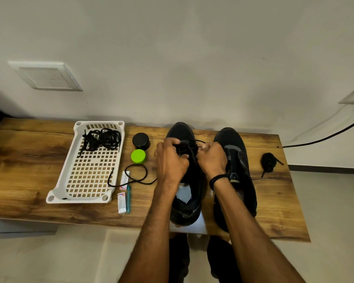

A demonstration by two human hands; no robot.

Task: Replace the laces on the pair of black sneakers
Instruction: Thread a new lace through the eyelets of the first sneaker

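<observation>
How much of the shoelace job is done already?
Not much, it seems. A tangle of black laces lies in the white basket, maybe the old ones. The left hand and right hand grip a lace near the toe of one sneaker. The other sneaker waits untouched, with a bundled lace beside it.

Soft even light, edges wide-angle bowed

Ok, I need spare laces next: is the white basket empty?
No, a tangle of black laces lies at the far end of the white basket.
</observation>
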